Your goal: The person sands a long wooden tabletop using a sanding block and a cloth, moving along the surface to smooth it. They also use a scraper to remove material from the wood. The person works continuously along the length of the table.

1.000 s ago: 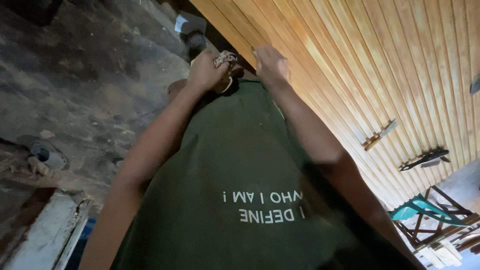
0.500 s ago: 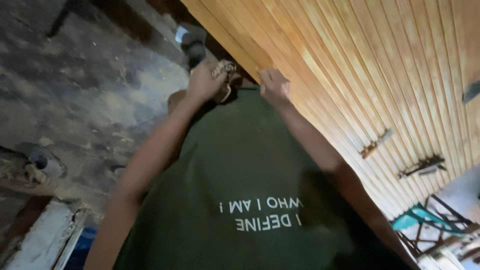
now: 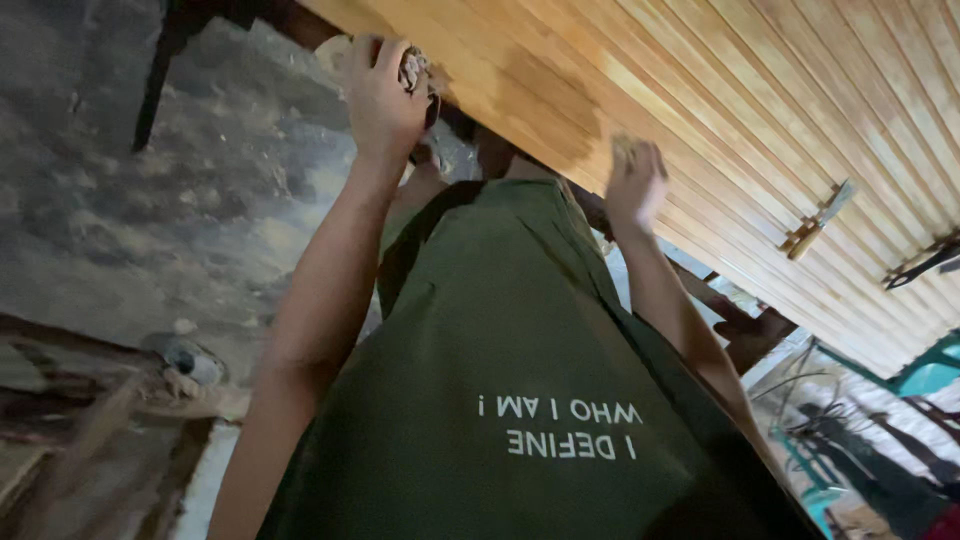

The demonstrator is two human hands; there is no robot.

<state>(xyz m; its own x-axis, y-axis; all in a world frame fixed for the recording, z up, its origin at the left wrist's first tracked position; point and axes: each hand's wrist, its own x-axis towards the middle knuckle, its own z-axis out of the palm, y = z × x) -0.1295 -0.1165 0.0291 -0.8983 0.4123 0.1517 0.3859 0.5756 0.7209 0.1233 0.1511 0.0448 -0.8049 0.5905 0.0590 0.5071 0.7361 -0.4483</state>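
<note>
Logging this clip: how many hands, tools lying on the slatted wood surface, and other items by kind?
Hands: 2, left hand gripping a crumpled pad, right hand
Pads: 1
Tools on slatted wood panel: 2, wooden-handled tool, dark tool
Teal chairs: 1
Total: 6

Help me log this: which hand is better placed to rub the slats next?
Left, probably: the left hand grips a crumpled wad at the edge of the slatted panel; the right hand only rests on the slats.

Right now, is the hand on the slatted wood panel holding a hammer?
No. The right hand lies open on the slatted wood panel with only a small pale bit under its fingers, and no hammer.
</note>
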